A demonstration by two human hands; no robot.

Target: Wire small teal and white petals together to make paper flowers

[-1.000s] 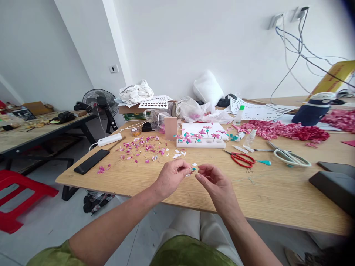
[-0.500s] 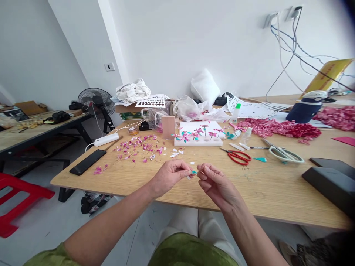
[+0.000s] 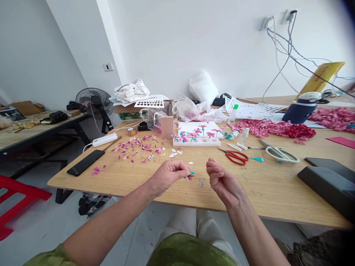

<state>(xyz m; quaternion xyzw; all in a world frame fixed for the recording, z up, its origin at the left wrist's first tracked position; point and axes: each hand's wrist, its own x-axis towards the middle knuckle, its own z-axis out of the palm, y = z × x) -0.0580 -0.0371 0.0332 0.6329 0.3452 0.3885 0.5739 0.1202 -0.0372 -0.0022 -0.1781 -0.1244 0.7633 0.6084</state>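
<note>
My left hand is closed in a pinch above the front of the wooden table. Between its thumb and forefinger a small teal piece sticks out, with a bit of white just under the fingers. A fine greenish thread hangs in a loose curl between the hands. Off to the right, my right hand is raised with its fingertips pressed together; whatever they pinch is too small to make out. A single white petal lies on the table beyond my hands.
Pink petals are strewn at left near a black phone. A white foam block bears pink flowers. Red-handled scissors, pale-handled scissors and a dark grey box lie to the right.
My right hand has moved right, away from my left hand, and the gap between them has widened. The curled thread now shows there. My left hand keeps its pinch.
</note>
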